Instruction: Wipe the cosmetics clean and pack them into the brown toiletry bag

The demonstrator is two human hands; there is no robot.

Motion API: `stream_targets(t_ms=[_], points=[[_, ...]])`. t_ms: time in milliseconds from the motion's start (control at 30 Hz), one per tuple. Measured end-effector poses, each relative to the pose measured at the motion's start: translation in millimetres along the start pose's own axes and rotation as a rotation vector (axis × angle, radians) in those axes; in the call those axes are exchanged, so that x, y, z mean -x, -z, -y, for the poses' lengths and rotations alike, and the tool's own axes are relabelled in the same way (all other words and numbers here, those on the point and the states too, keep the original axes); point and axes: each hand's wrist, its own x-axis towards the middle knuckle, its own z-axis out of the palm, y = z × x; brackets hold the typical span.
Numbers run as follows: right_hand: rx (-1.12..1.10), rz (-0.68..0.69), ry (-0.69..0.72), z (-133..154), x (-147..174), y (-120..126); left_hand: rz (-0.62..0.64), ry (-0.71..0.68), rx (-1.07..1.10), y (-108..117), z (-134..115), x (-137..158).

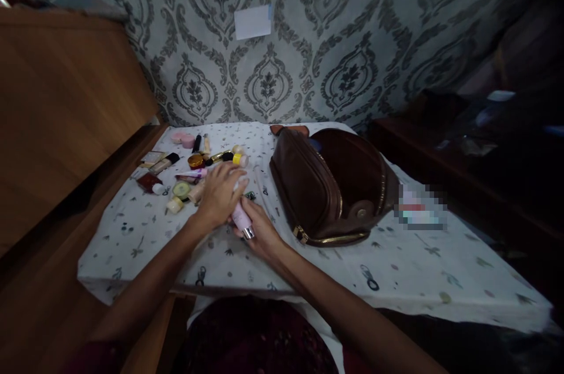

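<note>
My right hand (pixel 261 226) is closed around a pale pink cosmetic tube (pixel 241 218), its silver cap tilted down toward me. Close beside it, my left hand (pixel 220 193) reaches over the cosmetics with its fingers apart, the thumb near the tube's upper end. Whether its fingertips touch anything is unclear. Just past those fingers lies a white bottle with a yellow band (pixel 238 159). Around the left hand are a round greenish container (pixel 181 189), a small cream-coloured bottle (pixel 174 205), a gold-lidded jar (pixel 195 161) and a purple-and-white tube (pixel 194 173).
A large brown leather bag (pixel 308 186) lies unzipped right of my hands. Farther left are a dark red bottle (pixel 148 182) and pink round cases (pixel 183 139). The patterned tablecloth (pixel 326 274) meets a wooden cabinet (pixel 66 115) at left and the wallpapered wall (pixel 291 63) behind.
</note>
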Motion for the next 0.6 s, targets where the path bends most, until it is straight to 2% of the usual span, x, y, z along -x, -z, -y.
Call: stream_targets(t_ms=[133, 233, 433, 600], points=[[0.006, 0.121, -0.11, 9, 6, -4, -0.007, 0.234, 0.239, 3, 33, -18], [0.019, 0.152, -0.154, 10, 7, -3, -0.043, 0.33, 0.35, 2, 45, -20], [0.082, 0.142, -0.134, 4, 5, 1, -0.063, 0.379, 0.395, 0, 47, -17], [0.008, 0.113, -0.123, 3, 1, 3, -0.167, 0.34, 0.33, -4, 39, -15]])
